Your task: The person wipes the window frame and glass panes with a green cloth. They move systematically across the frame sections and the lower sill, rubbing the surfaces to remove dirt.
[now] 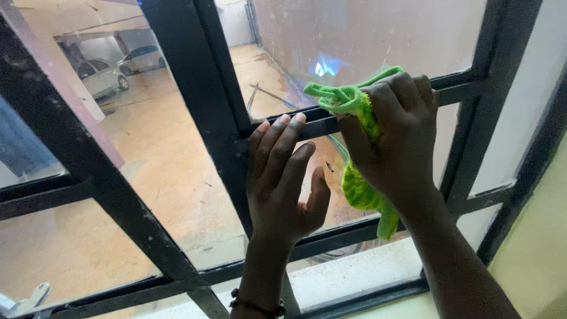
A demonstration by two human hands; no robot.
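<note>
1. At the far left, beyond the glass, two parked cars (112, 70) were seen on a paved yard, well apart from anything being handled.
2. A thick black upright of the window frame (198, 88) was seen slanting down the middle of the view, with a thinner horizontal crossbar (455, 88) branching off it to the right.
3. The left hand (283, 183) was laid flat against the pane just right of that upright, palm to the glass. Its fingers (277, 142) were held straight and close together, nothing being gripped, and their tips were rested on the crossbar's lower edge.
4. Just right of it, nearly touching, the right hand (396, 142) was closed around a bright green cloth (354, 103). The fingers were curled and clamped on the cloth, which was bunched at their tips.
5. The bunched end of the cloth was pressed on the crossbar, directly above and ahead of the right knuckles; the loose tail was hung down below the palm toward the lower bar (342, 236).
6. The crossbar's long axis was run left to right, slightly rising to the right, so the cloth lay on it between the left fingertips and the frame's right-hand upright (466, 142). The right hand was judged the nearer to it.
</note>
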